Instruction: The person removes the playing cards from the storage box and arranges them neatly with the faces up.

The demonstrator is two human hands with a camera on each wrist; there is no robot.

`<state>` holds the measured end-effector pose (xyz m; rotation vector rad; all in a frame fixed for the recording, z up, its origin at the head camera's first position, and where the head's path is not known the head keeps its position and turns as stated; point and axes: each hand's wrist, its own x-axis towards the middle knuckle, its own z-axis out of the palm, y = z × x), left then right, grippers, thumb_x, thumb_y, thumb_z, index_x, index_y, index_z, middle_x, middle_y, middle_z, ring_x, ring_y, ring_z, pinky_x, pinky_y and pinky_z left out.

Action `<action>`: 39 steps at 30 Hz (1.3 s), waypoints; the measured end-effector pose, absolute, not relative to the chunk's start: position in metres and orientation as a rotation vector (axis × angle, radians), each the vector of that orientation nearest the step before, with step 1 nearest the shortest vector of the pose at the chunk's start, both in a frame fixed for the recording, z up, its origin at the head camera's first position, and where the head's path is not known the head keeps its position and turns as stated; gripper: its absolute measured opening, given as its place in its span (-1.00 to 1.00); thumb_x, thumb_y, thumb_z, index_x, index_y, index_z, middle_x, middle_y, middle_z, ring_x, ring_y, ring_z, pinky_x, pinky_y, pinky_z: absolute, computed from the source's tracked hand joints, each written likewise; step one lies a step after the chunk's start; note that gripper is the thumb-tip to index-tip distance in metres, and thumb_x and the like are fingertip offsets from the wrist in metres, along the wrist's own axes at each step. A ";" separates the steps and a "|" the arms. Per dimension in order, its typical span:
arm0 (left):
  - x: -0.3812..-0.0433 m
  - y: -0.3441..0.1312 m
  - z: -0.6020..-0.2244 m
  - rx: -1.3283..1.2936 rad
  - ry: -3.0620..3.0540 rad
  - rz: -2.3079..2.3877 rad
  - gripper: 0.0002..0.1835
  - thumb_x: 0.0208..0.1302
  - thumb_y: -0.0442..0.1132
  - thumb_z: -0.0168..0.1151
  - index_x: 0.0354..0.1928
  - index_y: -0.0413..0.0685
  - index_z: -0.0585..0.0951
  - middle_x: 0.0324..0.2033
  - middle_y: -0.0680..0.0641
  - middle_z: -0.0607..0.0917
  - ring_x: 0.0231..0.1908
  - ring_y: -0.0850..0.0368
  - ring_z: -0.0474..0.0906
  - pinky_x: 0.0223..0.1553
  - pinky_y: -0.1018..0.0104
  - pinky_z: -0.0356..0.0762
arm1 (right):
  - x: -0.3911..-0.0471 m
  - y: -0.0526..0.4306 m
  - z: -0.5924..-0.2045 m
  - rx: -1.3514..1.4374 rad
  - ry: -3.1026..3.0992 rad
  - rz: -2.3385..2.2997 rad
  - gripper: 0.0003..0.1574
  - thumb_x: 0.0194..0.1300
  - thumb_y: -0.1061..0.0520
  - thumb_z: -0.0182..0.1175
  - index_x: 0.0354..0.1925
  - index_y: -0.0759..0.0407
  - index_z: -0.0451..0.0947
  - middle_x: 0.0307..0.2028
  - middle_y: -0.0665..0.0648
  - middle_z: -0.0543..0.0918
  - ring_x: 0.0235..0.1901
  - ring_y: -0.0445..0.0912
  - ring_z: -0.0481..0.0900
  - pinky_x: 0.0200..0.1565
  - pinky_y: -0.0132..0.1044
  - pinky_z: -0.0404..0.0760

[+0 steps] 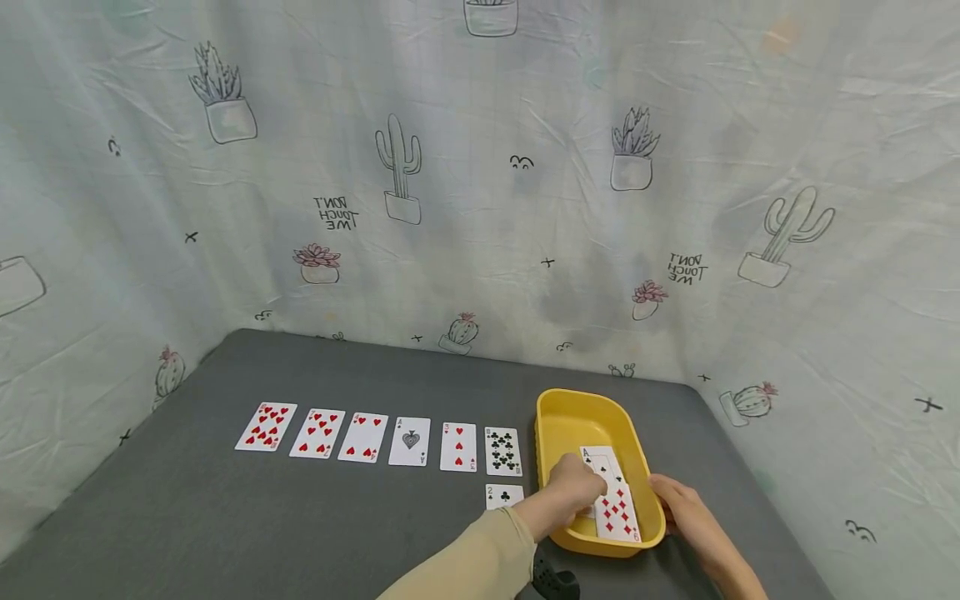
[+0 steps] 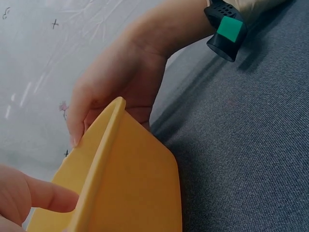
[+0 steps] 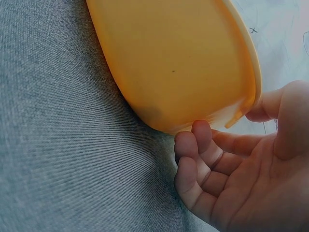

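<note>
A yellow plastic tray (image 1: pixel 588 408) stands on the grey table with loose playing cards (image 1: pixel 617 512) inside; one is a red diamond card, another an ace. My left hand (image 1: pixel 573 485) reaches over the near left rim into the tray, its fingers down at these cards. Whether they pinch a card is hidden by the hand. My right hand (image 1: pixel 686 510) grips the tray's right side. In the right wrist view its thumb (image 3: pixel 264 107) lies at the rim, while curled fingers (image 3: pixel 187 145) sit against the outer wall.
Left of the tray, a row of face-up cards (image 1: pixel 409 442) lies spaced out, hearts mostly, with an ace of spades and a clubs card. Below the row's right end is a two of clubs (image 1: pixel 504 496), partly covered by my left sleeve (image 1: pixel 480 558). A printed curtain (image 1: pixel 465 167) surrounds the table.
</note>
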<state>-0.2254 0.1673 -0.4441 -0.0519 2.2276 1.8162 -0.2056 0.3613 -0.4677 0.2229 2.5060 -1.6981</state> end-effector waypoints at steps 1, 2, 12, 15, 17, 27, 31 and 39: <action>-0.225 0.167 -0.443 -0.048 2.220 1.824 -0.83 0.10 -0.50 0.30 -0.44 -0.22 0.48 -0.51 -0.08 0.48 -0.72 0.22 0.25 -0.68 0.48 0.27 | -0.205 0.361 -0.468 0.225 2.511 -1.699 -0.31 0.59 -0.05 -0.15 0.23 0.59 0.26 -0.21 0.25 0.67 -0.29 0.01 0.66 -0.34 -0.16 0.67; -0.224 0.166 -0.443 -0.045 2.216 1.829 -0.82 0.08 -0.52 0.31 -0.42 -0.23 0.47 -0.52 -0.08 0.49 -0.74 0.22 0.24 -0.70 0.49 0.26 | -0.205 0.361 -0.467 0.227 2.516 -1.701 -0.31 0.58 -0.05 -0.14 0.22 0.59 0.28 -0.22 0.24 0.67 -0.30 0.01 0.66 -0.35 -0.17 0.66; -0.218 0.169 -0.441 -0.057 2.278 1.824 -0.66 -0.14 -0.60 0.46 -0.37 -0.28 0.48 -0.49 -0.10 0.49 -0.61 0.16 0.43 -0.61 0.38 0.47 | -0.202 0.361 -0.465 0.216 2.498 -1.705 -0.29 0.58 -0.08 -0.14 0.22 0.58 0.28 -0.23 0.21 0.66 -0.30 -0.01 0.64 -0.35 -0.19 0.65; -0.219 0.171 -0.443 -0.066 2.280 1.808 -0.74 -0.18 -0.61 0.48 -0.52 -0.30 0.54 -0.58 -0.07 0.55 -0.61 0.16 0.49 -0.58 0.38 0.52 | -0.203 0.362 -0.466 0.201 2.490 -1.706 -0.28 0.58 -0.10 -0.14 0.23 0.57 0.29 -0.21 0.22 0.66 -0.29 0.00 0.64 -0.34 -0.18 0.65; -0.220 0.172 -0.444 -0.057 2.292 1.792 -0.75 -0.19 -0.61 0.49 -0.62 -0.25 0.57 -0.65 -0.04 0.56 -0.66 0.18 0.49 -0.61 0.40 0.51 | -0.203 0.363 -0.466 0.187 2.485 -1.706 -0.27 0.58 -0.11 -0.14 0.22 0.57 0.30 -0.21 0.22 0.66 -0.28 0.01 0.65 -0.34 -0.17 0.66; -0.217 0.171 -0.442 -0.038 2.311 1.785 -0.76 -0.09 -0.55 0.48 -0.62 -0.19 0.58 -0.68 -0.02 0.55 -0.68 0.17 0.47 -0.59 0.35 0.55 | -0.202 0.363 -0.465 0.186 2.474 -1.707 -0.29 0.58 -0.11 -0.14 0.22 0.55 0.32 -0.24 0.21 0.67 -0.31 0.01 0.64 -0.37 -0.19 0.64; -0.216 0.171 -0.444 -0.027 2.322 1.792 -0.75 -0.07 -0.55 0.46 -0.64 -0.17 0.57 -0.69 -0.02 0.54 -0.69 0.16 0.47 -0.61 0.35 0.53 | -0.201 0.362 -0.464 0.188 2.473 -1.708 -0.32 0.58 -0.11 -0.14 0.18 0.52 0.36 -0.28 0.19 0.66 -0.36 -0.01 0.62 -0.40 -0.22 0.62; -0.216 0.172 -0.447 -0.013 2.339 1.790 -0.76 -0.03 -0.54 0.41 -0.64 -0.17 0.56 -0.70 -0.02 0.52 -0.72 0.18 0.42 -0.67 0.40 0.43 | -0.200 0.360 -0.466 0.208 2.500 -1.707 -0.32 0.58 -0.08 -0.14 0.25 0.52 0.31 -0.27 0.19 0.66 -0.38 -0.03 0.61 -0.42 -0.25 0.59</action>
